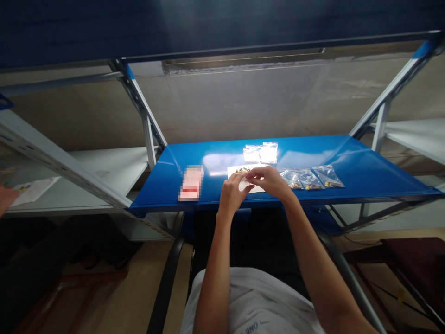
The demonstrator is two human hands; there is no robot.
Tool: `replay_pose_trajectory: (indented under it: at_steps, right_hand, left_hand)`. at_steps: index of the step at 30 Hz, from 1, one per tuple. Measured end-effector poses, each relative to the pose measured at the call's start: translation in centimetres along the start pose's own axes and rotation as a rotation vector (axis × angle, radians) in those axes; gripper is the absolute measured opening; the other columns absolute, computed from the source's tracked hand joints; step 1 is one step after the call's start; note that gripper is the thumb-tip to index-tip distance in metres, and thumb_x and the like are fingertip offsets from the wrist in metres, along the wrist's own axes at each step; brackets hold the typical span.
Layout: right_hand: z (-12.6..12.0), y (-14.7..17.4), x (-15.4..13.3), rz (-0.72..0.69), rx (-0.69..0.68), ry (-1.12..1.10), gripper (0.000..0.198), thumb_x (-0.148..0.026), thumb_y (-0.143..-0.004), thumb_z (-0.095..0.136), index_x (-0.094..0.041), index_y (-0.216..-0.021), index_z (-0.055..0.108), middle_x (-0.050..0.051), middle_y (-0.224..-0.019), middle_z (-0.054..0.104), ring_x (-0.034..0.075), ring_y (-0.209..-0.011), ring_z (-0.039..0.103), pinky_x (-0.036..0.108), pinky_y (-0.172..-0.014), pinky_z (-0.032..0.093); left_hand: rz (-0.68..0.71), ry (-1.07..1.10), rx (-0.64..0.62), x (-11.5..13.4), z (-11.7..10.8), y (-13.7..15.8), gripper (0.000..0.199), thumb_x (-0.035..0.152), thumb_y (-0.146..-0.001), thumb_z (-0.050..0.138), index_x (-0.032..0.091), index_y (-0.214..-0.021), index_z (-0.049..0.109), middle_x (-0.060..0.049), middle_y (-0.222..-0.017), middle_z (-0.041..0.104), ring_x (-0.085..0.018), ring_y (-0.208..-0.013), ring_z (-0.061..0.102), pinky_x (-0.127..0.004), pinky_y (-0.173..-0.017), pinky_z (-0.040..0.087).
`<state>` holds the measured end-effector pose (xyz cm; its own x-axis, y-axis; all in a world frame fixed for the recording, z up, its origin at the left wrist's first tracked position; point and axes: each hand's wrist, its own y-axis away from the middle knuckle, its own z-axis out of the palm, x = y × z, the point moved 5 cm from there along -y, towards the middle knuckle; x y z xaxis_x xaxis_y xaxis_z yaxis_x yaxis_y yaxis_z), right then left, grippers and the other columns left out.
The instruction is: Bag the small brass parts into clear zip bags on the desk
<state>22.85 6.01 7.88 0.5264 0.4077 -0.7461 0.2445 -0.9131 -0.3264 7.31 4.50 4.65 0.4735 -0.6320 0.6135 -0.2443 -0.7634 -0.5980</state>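
My left hand [231, 192] and my right hand [271, 181] meet over a white sheet of paper [258, 189] near the front edge of the blue shelf. Between them is a small whitish, see-through plastic bag [244, 184], with the fingers of both hands closed on it. Just beyond my fingertips, small yellow and dark pieces [241, 170] lie on the paper. To the right of my right hand rest several zip bags [310, 179] with yellow and brown pieces inside. Behind the paper is a stack of shiny clear bags [260, 152].
A blurred pink and red item [192, 183] lies on the left of the blue shelf [368, 174]. Metal uprights [148, 120] frame both sides, and an upper blue shelf [222, 28] hangs overhead. At far left, another person's hand [6, 197] is beside a white paper [34, 190].
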Motion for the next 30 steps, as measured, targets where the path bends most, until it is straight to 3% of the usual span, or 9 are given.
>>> replay_pose_trajectory:
  at_steps: [3,9,12,16,23,30]
  right_hand:
    - [0.2,-0.2,-0.2,-0.012,0.000,-0.047,0.019,-0.032,-0.087,0.070,-0.021,-0.090,0.085,0.006,-0.087,0.082,0.023,-0.080,0.073,0.033,-0.073,0.055]
    - [0.3,0.3,0.6,0.011,-0.051,-0.139,0.025,-0.039,-0.089,0.070,-0.020,-0.095,0.085,0.004,-0.074,0.078,0.018,-0.057,0.067,0.031,-0.061,0.054]
    - [-0.7,0.1,1.4,0.036,0.100,-0.107,0.025,-0.035,-0.090,0.067,-0.019,-0.098,0.084,0.006,-0.083,0.080,0.018,-0.060,0.068,0.031,-0.063,0.055]
    - [-0.9,-0.5,2.7,0.071,0.274,0.116,0.021,-0.030,-0.089,0.066,-0.019,-0.097,0.082,0.007,-0.086,0.080,0.019,-0.064,0.068,0.034,-0.070,0.054]
    - [2.3,-0.8,5.3,0.054,0.131,0.334,0.013,-0.021,-0.088,0.068,-0.019,-0.092,0.080,0.008,-0.092,0.076,0.020,-0.078,0.066,0.032,-0.080,0.050]
    - [2.7,-0.8,5.8,0.047,0.121,0.340,0.015,-0.020,-0.092,0.062,-0.018,-0.093,0.077,0.010,-0.095,0.075,0.021,-0.084,0.065,0.031,-0.083,0.049]
  left_hand:
    - [0.005,0.004,0.025,0.0,-0.3,0.0,0.048,0.025,-0.090,0.082,0.023,-0.135,0.068,-0.011,-0.131,0.074,-0.028,-0.122,0.071,-0.045,-0.105,0.059]
    - [-0.026,-0.010,0.020,-0.4,-0.7,0.0,0.052,0.027,-0.088,0.084,0.025,-0.138,0.068,-0.011,-0.130,0.074,-0.029,-0.120,0.072,-0.045,-0.104,0.059]
    - [-0.031,-0.012,0.016,-0.5,-0.7,0.0,0.053,0.027,-0.088,0.085,0.025,-0.139,0.068,-0.011,-0.130,0.074,-0.029,-0.121,0.071,-0.046,-0.105,0.058]
    - [-0.042,-0.030,0.018,-0.5,-0.7,0.0,0.055,0.024,-0.087,0.086,0.025,-0.139,0.067,-0.011,-0.130,0.074,-0.029,-0.121,0.071,-0.045,-0.105,0.058]
    - [-0.048,-0.076,0.024,-0.6,-0.7,0.2,0.054,0.024,-0.088,0.084,0.026,-0.139,0.066,-0.010,-0.129,0.074,-0.028,-0.120,0.072,-0.044,-0.105,0.058]
    - [-0.060,-0.105,0.023,-0.8,-0.6,0.2,0.056,0.024,-0.089,0.083,0.024,-0.141,0.064,-0.011,-0.129,0.074,-0.027,-0.116,0.072,-0.043,-0.103,0.058]
